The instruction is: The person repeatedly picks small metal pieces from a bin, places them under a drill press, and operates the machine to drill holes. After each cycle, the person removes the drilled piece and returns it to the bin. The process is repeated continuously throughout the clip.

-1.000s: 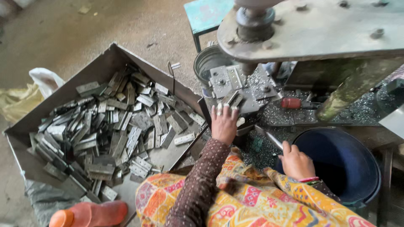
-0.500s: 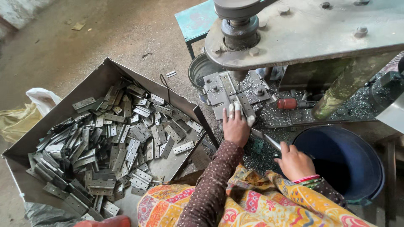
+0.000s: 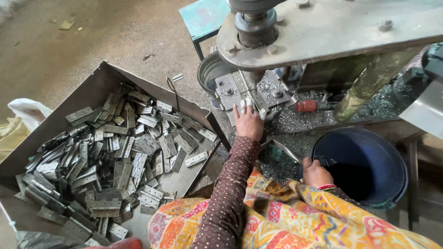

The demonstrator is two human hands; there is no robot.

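Head view: left hand presses hinge plate flat, right hand seemingly grips rod

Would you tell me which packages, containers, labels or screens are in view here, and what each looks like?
No labels, signs or screens show.
Metal tray: left of the left hand, grey, angular, open, heaped with flat metal plates.
Bucket: by the right hand, round, dark blue.
Metal pot: behind the press, round, grey.
Plastic bag: far left, white, crumpled.
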